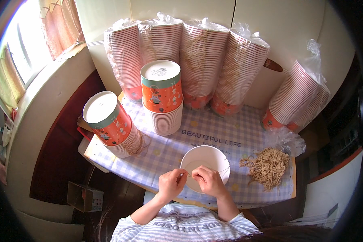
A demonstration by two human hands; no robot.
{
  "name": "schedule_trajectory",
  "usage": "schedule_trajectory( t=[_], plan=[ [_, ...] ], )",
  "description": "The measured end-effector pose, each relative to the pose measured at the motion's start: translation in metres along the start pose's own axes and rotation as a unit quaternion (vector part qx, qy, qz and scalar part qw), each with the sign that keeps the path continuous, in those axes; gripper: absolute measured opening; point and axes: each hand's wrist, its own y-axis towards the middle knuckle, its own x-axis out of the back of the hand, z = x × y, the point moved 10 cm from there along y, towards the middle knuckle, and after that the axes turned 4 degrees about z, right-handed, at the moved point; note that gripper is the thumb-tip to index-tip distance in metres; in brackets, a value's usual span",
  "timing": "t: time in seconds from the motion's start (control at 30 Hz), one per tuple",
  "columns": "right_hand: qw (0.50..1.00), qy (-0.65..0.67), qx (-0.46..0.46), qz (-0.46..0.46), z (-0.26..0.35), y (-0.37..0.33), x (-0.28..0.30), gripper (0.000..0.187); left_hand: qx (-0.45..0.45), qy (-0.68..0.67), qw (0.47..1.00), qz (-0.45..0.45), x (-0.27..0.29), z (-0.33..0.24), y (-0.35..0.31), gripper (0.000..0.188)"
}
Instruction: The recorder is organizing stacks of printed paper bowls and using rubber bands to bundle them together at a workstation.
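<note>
While both hands meet over the near edge of the table [213, 133], the left hand [171, 184] and the right hand [207, 180] are each closed in a pinch on a thin string [186, 174] that runs between their fingertips, just above the near rim of an open white paper bowl [205, 161]. The bowl stands upright on the checked lilac tablecloth, its inside bare and white, and the right hand partly covers its near side; whether the string is fastened to the bowl cannot be told. To the right of the bowl, near but apart from it, lies a loose heap of tan string pieces [267, 167], with a crumpled clear plastic bag [285, 141] just beyond it. On the left of the table a stack of orange-and-teal printed paper bowls [111, 123] leans tilted, bottom up, with strings hanging at its lower end; farther back and nearer the middle a second such stack [162, 97] stands upright, also bottom up. Along the far wall four tall stacks of bowls wrapped in clear plastic [185, 56] lean side by side, and another wrapped stack [296, 94] leans at the far right. A small cardboard box [84, 197] sits on the floor to the near left, below the table, and a curtained window [40, 36] lights the far left.
</note>
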Motion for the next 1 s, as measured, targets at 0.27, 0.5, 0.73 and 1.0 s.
schedule_trajectory(
  t=[0.27,0.5,0.73,1.0],
  plan=[
    [0.997,0.04,-0.061,-0.036,-0.011,-0.005,0.005,0.006,-0.038,0.01,0.999,0.022,0.014,-0.013,0.004,0.02],
    [0.998,0.035,-0.045,-0.032,-0.007,-0.004,0.003,0.008,-0.12,0.071,0.99,0.014,0.016,-0.038,0.009,0.021],
    [0.986,0.147,-0.078,-0.031,-0.018,-0.011,-0.004,0.019,-0.146,0.088,0.985,0.025,0.013,-0.038,0.008,0.017],
    [0.975,0.195,-0.044,-0.094,-0.017,-0.017,0.009,0.022,-0.135,0.125,0.983,-0.023,0.025,-0.036,0.004,0.016]
  ],
)
